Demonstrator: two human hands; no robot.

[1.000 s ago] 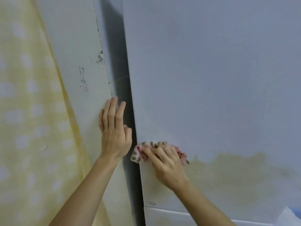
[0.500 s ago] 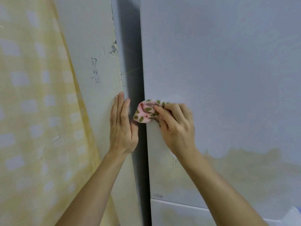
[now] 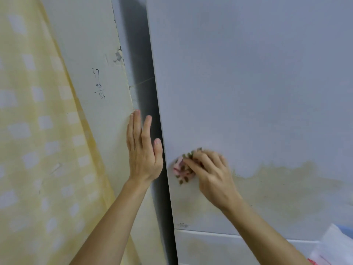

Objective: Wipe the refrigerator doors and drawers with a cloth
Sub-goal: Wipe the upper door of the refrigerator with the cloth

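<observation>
While the right hand (image 3: 214, 180) pinches the bunched cloth (image 3: 181, 170) on the refrigerator door (image 3: 248, 83), left hand (image 3: 143, 155) flat and open beside that grip, a leftward stroke could drop it into the gap (image 3: 150, 121).

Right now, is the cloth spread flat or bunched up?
Bunched up: the cloth is a small wad gripped by the right hand against the refrigerator door.

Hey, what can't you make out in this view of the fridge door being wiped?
Head view:
cloth: mostly hidden under the right hand, and motion-blurred.
refrigerator door: top and right side cut off by the frame.
white object, bottom right corner: cut off, unidentifiable.
left hand: palm faces away, hidden.
</observation>
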